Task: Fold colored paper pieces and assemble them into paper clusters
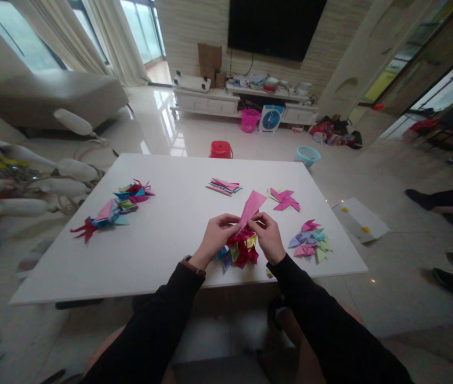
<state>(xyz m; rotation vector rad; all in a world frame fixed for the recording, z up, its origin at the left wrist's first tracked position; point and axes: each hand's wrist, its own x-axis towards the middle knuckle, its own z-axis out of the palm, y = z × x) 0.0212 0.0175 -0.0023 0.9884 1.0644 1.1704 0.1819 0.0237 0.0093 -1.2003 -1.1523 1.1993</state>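
1 pink paper strip [255, 202] is between the fingertips of the 2 hands, over the near edge of the white table [162, 224]. To crease it well, it seems best to match the edges first, steady the strip with the left fingers and press along the fold with the right thumb. The wider free end points away from the person and to the right; the long axis slants that way from the pinched end. The left hand [219, 234] pinches the strip's lower left side, and the right hand [267, 234] pinches its lower right. Folded red, yellow and blue pieces [242, 255] lie just below. Farther out are a stack of strips [223, 186], a pink pinwheel shape [285, 200] and a pastel cluster [309, 244].
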